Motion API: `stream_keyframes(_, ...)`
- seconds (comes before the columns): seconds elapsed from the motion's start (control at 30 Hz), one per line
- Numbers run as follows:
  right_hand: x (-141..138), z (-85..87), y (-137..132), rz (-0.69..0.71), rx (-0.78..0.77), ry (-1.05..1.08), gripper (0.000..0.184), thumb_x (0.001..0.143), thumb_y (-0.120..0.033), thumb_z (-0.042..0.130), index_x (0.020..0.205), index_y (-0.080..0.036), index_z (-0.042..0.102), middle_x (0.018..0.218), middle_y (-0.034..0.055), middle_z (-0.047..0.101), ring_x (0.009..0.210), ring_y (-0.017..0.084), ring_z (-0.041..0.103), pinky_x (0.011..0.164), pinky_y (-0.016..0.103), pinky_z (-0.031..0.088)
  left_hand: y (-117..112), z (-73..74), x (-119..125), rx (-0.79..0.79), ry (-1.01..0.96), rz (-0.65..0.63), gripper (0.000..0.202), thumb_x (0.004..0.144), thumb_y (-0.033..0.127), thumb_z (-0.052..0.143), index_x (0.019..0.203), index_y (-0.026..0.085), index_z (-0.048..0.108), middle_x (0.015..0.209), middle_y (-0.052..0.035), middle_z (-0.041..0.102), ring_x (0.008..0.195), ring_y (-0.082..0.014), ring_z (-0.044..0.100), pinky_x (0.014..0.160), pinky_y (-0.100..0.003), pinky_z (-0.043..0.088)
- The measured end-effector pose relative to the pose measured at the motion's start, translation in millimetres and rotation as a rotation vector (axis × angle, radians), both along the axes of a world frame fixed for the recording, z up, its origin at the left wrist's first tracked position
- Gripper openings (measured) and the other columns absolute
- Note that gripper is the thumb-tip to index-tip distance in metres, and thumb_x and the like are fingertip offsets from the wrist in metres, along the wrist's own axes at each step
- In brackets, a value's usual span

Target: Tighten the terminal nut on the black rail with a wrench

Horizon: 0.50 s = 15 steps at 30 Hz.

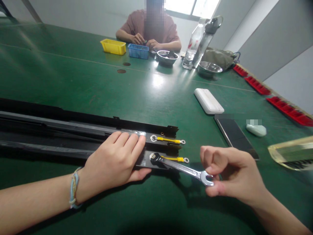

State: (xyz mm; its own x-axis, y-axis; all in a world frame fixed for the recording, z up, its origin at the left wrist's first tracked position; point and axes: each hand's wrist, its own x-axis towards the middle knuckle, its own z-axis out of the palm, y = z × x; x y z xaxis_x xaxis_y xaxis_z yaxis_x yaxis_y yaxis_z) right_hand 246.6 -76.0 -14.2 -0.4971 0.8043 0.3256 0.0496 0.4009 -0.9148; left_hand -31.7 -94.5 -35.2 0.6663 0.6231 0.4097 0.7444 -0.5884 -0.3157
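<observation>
My left hand (117, 156) is wrapped over the end of a long black metal rail (61, 130), its thumb along the near side. My right hand (230, 173) pinches the open-jaw end of a combination wrench (181, 168) between thumb and fingers. The wrench's ring end sits around a nut (153, 156) at the near strip of the rail. A yellow wire with ring terminals (179, 159) runs from that nut, partly behind the wrench. On the far strip lies a second yellow wire (168, 140), one terminal at a fastener and the other past the rail's end.
Right of the rail are a white power bank (209, 101), a dark phone (236, 137), a small pale case (256, 129) and a yellowish transparent box (292, 153). Across the green table sit a person (154, 29), yellow (113, 47) and blue bins (138, 51), metal bowls (167, 58) and bottles (193, 45).
</observation>
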Motion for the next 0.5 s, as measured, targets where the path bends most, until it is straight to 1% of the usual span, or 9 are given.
stream_keyframes(0.17, 2.6, -1.9, 1.9, -0.015, -0.019, 0.014, 0.024, 0.062, -0.03, 0.089, 0.065, -0.022, 0.067, 0.049, -0.0039, 0.055, 0.049, 0.013, 0.044, 0.048, 0.029, 0.036, 0.0, -0.6, -0.2, 0.026, 0.011, -0.009, 0.06, 0.09, 0.056, 0.038, 0.101, 0.004, 0.065, 0.085, -0.0156, 0.066, 0.073, -0.028, 0.06, 0.061, -0.04, 0.046)
stream_keyframes(0.27, 4.8, -2.7, 3.8, -0.052, -0.055, 0.034, 0.02, 0.063, -0.028, 0.089, 0.07, -0.022, 0.071, 0.053, -0.0028, 0.057, 0.051, 0.013, 0.047, 0.049, 0.029, 0.037, -0.2, -1.0, -0.3, 0.03, 0.013, -0.011, 0.061, 0.09, 0.057, 0.037, 0.101, 0.004, 0.065, 0.086, -0.0158, 0.067, 0.073, -0.0282, 0.061, 0.061, -0.04, 0.047)
stream_keyframes(0.33, 5.7, -2.1, 4.8, -0.102, -0.081, 0.038, 0.017, 0.065, -0.028, 0.088, 0.073, -0.024, 0.073, 0.054, -0.0024, 0.058, 0.051, 0.014, 0.049, 0.049, 0.029, 0.04, -0.6, -0.4, -0.2, 0.032, 0.018, -0.01, 0.061, 0.091, 0.056, 0.037, 0.102, 0.004, 0.065, 0.086, -0.0158, 0.067, 0.073, -0.028, 0.061, 0.061, -0.04, 0.047)
stream_keyframes(0.4, 5.8, -0.8, 5.7, -0.18, -0.098, 0.014, 0.015, 0.065, -0.028, 0.087, 0.073, -0.025, 0.075, 0.054, -0.0019, 0.059, 0.052, 0.015, 0.052, 0.049, 0.029, 0.042, -1.1, 0.5, -0.1, 0.036, 0.022, -0.008, 0.06, 0.091, 0.056, 0.037, 0.102, 0.004, 0.065, 0.086, -0.0158, 0.067, 0.073, -0.0275, 0.061, 0.061, -0.04, 0.047)
stream_keyframes(0.5, 4.5, 0.3, 7.6, -0.324, -0.095, -0.063, 0.013, 0.064, -0.028, 0.088, 0.071, -0.027, 0.077, 0.061, 0.0008, 0.067, 0.056, 0.017, 0.059, 0.049, 0.028, 0.048, -1.7, 1.4, -0.7, 0.042, 0.027, -0.005, 0.06, 0.091, 0.055, 0.036, 0.102, 0.004, 0.065, 0.087, -0.0157, 0.067, 0.073, -0.027, 0.061, 0.062, -0.04, 0.047)
